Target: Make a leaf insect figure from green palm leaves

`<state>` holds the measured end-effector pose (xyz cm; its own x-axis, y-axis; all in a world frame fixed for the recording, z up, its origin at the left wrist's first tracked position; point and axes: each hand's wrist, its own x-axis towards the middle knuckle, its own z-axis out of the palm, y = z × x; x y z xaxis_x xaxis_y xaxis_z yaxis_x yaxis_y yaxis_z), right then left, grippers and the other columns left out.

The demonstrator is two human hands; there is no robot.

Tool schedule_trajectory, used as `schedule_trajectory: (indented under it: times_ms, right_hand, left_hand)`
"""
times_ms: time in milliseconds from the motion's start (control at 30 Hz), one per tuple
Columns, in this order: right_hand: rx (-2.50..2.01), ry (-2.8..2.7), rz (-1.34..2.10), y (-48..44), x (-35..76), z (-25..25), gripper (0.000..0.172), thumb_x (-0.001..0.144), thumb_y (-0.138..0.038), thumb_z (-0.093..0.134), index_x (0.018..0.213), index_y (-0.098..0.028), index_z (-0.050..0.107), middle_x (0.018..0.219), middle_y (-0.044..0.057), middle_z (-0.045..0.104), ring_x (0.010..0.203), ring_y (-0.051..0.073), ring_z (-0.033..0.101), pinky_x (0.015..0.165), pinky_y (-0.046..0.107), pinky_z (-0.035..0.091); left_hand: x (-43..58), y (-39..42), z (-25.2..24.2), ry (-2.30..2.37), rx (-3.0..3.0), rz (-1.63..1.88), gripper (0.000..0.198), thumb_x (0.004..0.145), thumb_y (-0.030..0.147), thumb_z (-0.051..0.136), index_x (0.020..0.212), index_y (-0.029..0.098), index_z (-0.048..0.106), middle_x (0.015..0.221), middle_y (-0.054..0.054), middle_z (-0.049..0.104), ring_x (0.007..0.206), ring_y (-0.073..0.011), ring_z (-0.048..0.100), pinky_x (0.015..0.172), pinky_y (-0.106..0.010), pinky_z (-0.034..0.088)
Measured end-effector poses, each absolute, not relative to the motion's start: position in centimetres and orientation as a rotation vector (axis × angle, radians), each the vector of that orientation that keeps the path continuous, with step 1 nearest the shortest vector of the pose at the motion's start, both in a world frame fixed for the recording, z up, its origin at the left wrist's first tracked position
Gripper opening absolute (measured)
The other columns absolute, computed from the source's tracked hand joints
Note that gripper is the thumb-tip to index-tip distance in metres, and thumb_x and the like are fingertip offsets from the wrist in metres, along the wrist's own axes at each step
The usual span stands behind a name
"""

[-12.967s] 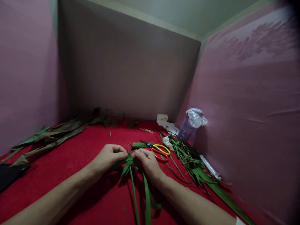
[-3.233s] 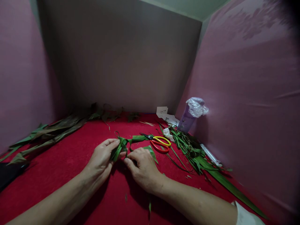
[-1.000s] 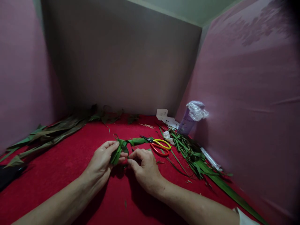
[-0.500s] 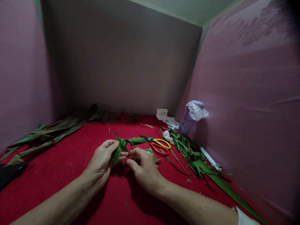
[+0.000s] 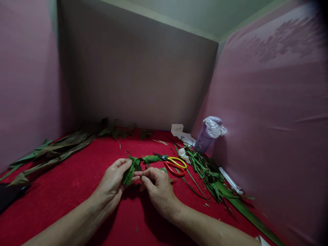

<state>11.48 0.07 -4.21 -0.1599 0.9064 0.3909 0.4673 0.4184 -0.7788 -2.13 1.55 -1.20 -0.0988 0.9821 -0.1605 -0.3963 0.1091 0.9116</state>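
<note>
Between the thumb and fingers of my left hand [image 5: 114,178] is a folded green leaf piece [image 5: 130,172], with a thin curl sticking up at its top. My right hand [image 5: 159,191] is close beside it, thumb and forefinger pinched together at the tips of my left fingers. What the pinch holds, if anything, is too small to make out. Just beyond the right hand lie scissors [image 5: 176,164] with one yellow and one red handle, their dark blades over a green leaf strip [image 5: 155,158].
A heap of cut leaf strips [image 5: 205,171] lies at right, near a purple bottle [image 5: 207,135] topped with clear plastic. Long drying leaves [image 5: 61,150] stretch along the left. White papers [image 5: 186,137] rest at the back, and a dark flat object [image 5: 12,194] sits at the left edge.
The view has tilted up slightly, so everything sits a little lower. My right thumb and forefinger have closed into a tighter pinch against the left fingertips. The left hand keeps its hold.
</note>
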Motion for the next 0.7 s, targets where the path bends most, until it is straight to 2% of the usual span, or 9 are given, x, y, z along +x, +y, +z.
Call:
schedule_trajectory:
  times_ms: [167,400,700]
  right_hand:
    - [-1.122,-1.682,0.842,0.22,11.35,-4.71,0.013,0.082,-0.016,0.051,0.089,-0.018,0.061,0.065,0.001,0.066,0.058,0.013,0.061,0.058,0.022,0.043]
    - [-1.103,-1.700,0.817,0.19,11.31,-4.61,0.014,0.083,-0.016,0.049,0.088,-0.019,0.061,0.062,0.000,0.065,0.058,0.013,0.060,0.061,0.024,0.044]
    - [-1.112,-1.659,0.922,0.52,11.28,-4.98,0.017,0.085,-0.020,0.044,0.089,-0.017,0.061,0.058,0.001,0.064,0.054,0.013,0.061,0.052,0.021,0.043]
  left_hand:
    - [-2.11,1.69,-1.42,1.016,0.709,1.352,0.018,0.084,0.005,0.045,0.070,0.016,0.047,0.052,-0.001,0.062,0.046,-0.0165,0.066,0.043,-0.023,0.055]
    - [-2.01,1.52,-1.12,0.989,0.670,1.381,0.020,0.083,0.003,0.045,0.068,0.015,0.048,0.053,0.000,0.060,0.045,-0.0153,0.065,0.041,-0.022,0.054]
    - [-1.86,1.60,-1.30,0.967,0.702,1.380,0.018,0.083,0.004,0.045,0.070,0.016,0.048,0.057,-0.001,0.061,0.047,-0.0165,0.066,0.043,-0.024,0.056]
